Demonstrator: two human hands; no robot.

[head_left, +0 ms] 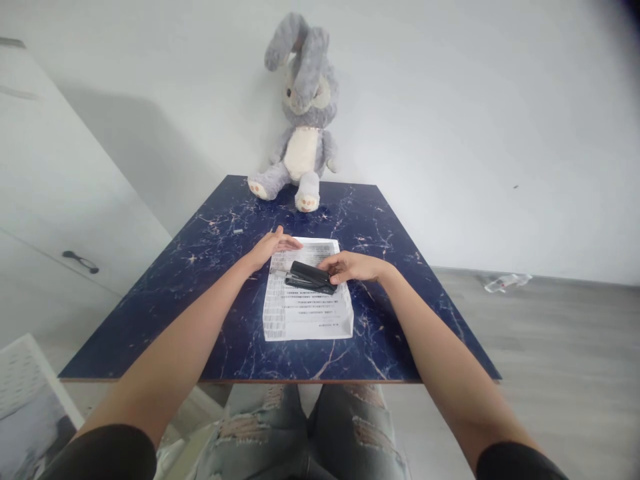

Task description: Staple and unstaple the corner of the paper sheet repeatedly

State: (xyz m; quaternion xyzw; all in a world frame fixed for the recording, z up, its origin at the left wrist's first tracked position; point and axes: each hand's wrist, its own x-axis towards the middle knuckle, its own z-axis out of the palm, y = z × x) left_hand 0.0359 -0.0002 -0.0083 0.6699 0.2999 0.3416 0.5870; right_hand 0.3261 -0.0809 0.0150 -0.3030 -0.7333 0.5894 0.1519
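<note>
A black stapler (311, 277) lies across printed sheets of paper (315, 320) on the table. A thin silver part (280, 272) sticks out at the stapler's left end. My right hand (353, 267) has its fingers and thumb around the right end of the stapler. At the upper left edge of the paper, my left hand (276, 247) rests with its fingers stretched out over the sheets, holding nothing. The right fingertips partly cover the stapler's end.
The dark blue marbled table (240, 353) stands against the wall. A grey plush rabbit (303, 127) sits at its back edge. A small grey strip (238, 231) lies left of the paper. On the floor at right is a clear plastic item (507, 283). A white cabinet (60, 167) stands at left.
</note>
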